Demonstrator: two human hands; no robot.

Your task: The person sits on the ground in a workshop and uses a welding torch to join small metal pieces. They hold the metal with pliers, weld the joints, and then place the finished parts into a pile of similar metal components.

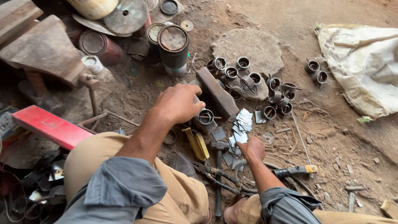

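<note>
I sit on a dirt floor. My left hand (179, 103) rests on a small metal ring with a pin through it (206, 117), lying on a rusty steel bar (217, 92). My right hand (251, 148) reaches into a pile of small square sheet-metal pieces (241, 124) and pinches among them; whether it holds one is hidden. A hammer (218, 166) lies between my knees, with pliers (207, 171) beside it.
Several finished metal rings (248, 81) lie around a flat stone (253, 47). Rusty tins (173, 43), a red beam (49, 126), a white sack (365, 66), a thin rod (300, 139) and a yellow-handled tool (296, 170) surround me.
</note>
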